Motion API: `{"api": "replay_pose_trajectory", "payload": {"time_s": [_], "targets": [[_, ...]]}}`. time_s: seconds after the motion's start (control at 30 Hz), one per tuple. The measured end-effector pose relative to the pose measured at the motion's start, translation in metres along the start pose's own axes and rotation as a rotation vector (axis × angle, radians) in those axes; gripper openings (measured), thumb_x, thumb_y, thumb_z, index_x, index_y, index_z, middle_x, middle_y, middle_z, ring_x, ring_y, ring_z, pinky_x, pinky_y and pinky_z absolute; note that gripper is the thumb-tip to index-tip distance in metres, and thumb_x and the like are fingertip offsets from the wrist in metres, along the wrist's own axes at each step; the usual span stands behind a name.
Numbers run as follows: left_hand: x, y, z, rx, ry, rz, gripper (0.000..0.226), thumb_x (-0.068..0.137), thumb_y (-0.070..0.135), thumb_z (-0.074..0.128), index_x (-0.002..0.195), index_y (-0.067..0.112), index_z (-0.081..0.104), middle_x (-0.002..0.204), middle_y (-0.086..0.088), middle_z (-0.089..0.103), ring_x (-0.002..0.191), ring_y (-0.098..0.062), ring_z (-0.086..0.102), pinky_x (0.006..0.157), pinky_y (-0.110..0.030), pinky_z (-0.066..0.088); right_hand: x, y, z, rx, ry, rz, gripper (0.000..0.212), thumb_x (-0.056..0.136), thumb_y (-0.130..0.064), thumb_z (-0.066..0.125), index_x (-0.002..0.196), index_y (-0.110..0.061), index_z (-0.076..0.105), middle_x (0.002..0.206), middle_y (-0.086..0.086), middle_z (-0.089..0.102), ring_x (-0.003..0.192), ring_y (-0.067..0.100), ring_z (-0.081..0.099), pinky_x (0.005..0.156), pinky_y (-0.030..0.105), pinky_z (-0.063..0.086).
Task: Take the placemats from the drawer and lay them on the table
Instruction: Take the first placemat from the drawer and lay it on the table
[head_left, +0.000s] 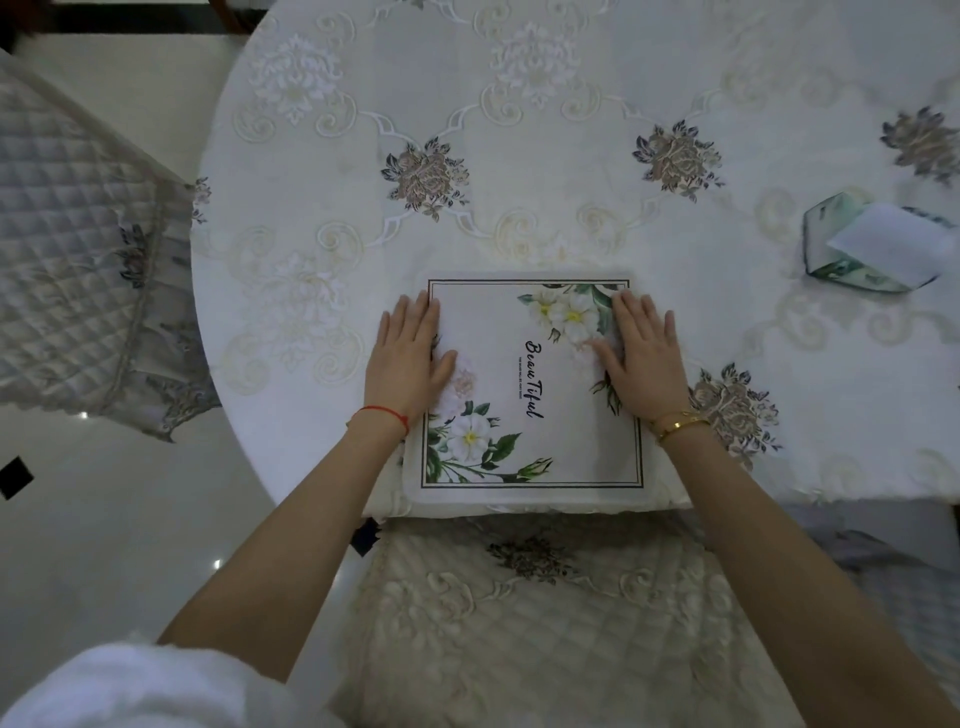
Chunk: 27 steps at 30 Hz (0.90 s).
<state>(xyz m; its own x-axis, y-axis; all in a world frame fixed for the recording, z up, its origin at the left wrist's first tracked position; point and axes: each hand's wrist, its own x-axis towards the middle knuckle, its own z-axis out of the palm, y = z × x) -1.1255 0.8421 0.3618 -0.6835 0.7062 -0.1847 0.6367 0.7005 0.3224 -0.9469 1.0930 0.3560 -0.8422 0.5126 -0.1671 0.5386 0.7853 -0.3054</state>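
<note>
**Pressing the placemat flat at the near edge**

The placemat (530, 384), white with a dark border line, flowers and the word "Beautiful", lies on the worktop (519, 130) at its near rim, above a quilted chair seat (545, 623). The left hand (405, 358) rests flat on its left edge, the right hand (644, 358) flat on its right side, both spread and gripping nothing. To my eye, smoothing outward with even pressure would settle it; its near border sits very near the rim, so a nudge inward seems wise. A tissue box (872, 244) stands well apart on the right.
</note>
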Motion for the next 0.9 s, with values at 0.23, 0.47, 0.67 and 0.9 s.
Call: {"api": "replay_pose_trajectory", "payload": {"time_s": [0.23,0.47,0.67,0.9], "targets": [[-0.043,0.053,0.023,-0.062,-0.019,0.170,0.060,0.099,0.032,0.043,0.151,0.014,0.022,0.159,-0.007,0.019,0.148,-0.025,0.011,0.122,-0.040,0.008,-0.040,-0.087,0.027,0.030,-0.100,-0.284,0.058,0.101,-0.033,0.033,0.152,-0.014,0.015,0.160,0.003,0.010,0.148,0.022,0.001,0.121,0.042,0.004],[-0.059,0.029,0.029,0.016,-0.049,0.117,0.061,0.098,0.042,0.037,0.152,0.022,0.019,0.161,-0.001,0.014,0.149,-0.023,0.009,0.120,-0.043,0.013,-0.066,-0.046,0.029,0.009,-0.118,-0.200,0.059,0.101,-0.038,0.037,0.153,-0.022,0.012,0.160,-0.005,0.008,0.148,0.016,0.002,0.121,0.036,0.004],[-0.084,-0.002,0.018,-0.029,-0.022,0.006,0.062,0.100,0.034,0.044,0.152,0.011,0.020,0.160,-0.006,0.015,0.148,-0.027,0.012,0.121,-0.042,0.011,-0.097,0.014,0.001,0.064,-0.103,-0.010,0.060,0.101,-0.031,0.041,0.152,-0.015,0.015,0.160,0.000,0.011,0.148,0.022,0.005,0.121,0.036,0.005],[-0.122,0.038,0.022,-0.126,0.063,0.106,0.059,0.096,0.031,0.052,0.148,0.010,0.031,0.156,-0.009,0.027,0.147,-0.027,0.018,0.121,-0.039,0.010,-0.123,-0.046,0.020,0.027,-0.159,-0.233,0.067,0.100,-0.038,0.040,0.153,-0.014,0.008,0.161,0.005,0.003,0.148,0.023,-0.004,0.121,0.037,0.003]]}}
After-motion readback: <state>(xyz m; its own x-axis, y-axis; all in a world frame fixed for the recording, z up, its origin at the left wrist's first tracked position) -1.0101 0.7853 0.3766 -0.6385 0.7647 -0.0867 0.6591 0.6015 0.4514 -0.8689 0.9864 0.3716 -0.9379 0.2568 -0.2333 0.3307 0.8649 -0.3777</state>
